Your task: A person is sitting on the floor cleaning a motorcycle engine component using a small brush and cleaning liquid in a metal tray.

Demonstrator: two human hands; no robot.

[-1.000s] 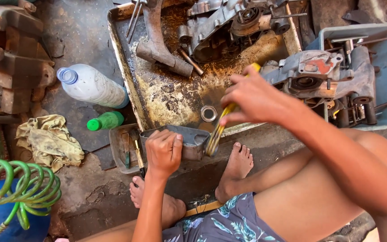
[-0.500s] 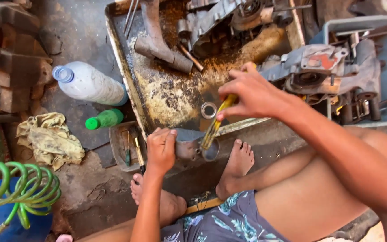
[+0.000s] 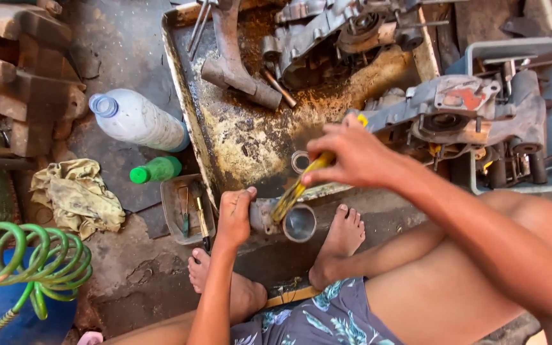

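Right now the right hand (image 3: 346, 153) is closed around the handle of a yellow brush (image 3: 301, 185), whose bristle end dips toward the open mouth of a short metal cylinder part (image 3: 289, 220). The left hand (image 3: 234, 217) wraps the other end of that part, fingers curled over it, pinning it just below the front lip of the rusty metal tray (image 3: 237, 140). The part lies roughly level, its long axis running left to right along the tray's lip, with the round bore opening toward the right foot (image 3: 337, 246). The brush slants from upper right down to lower left, tip lowest.

To do this well, I judge the left hand should hold the part from rolling while the brush works in short strokes around the bore's rim.

Inside the tray sit engine castings (image 3: 346, 32) and a small ring (image 3: 299, 161). Left of the tray lie a plastic bottle (image 3: 138, 121), a green bottle (image 3: 154, 170) and a rag (image 3: 75, 195).
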